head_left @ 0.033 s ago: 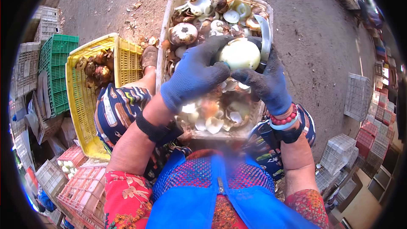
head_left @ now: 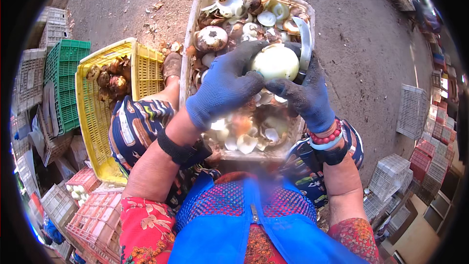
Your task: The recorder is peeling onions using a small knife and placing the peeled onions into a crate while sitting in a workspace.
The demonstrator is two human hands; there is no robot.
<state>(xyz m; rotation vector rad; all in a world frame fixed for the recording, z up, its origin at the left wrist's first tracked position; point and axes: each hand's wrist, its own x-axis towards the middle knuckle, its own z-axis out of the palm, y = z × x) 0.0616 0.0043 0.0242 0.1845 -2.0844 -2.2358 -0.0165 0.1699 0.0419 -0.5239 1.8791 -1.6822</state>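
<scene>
A peeled, pale onion [head_left: 275, 63] is held up above a white crate [head_left: 188, 49] full of onion peel [head_left: 247, 143]. My left hand [head_left: 220, 88], in a blue glove with dark fingers, grips the onion from its left side. In a matching glove, my right hand [head_left: 312, 100] is closed round a knife with a curved blade [head_left: 305, 44], which points up beside the onion. The right thumb lies against the onion's lower right. The knife's handle is hidden in the palm. An onion with some brown skin [head_left: 211, 38] rests among the scraps.
A yellow crate [head_left: 93, 132] with several unpeeled onions [head_left: 117, 84] stands tilted at my left. Beyond it are a green crate [head_left: 66, 85] and a pink crate [head_left: 100, 220]. White crates [head_left: 389, 178] and other stacked crates line the right side. Peel bits litter the ground.
</scene>
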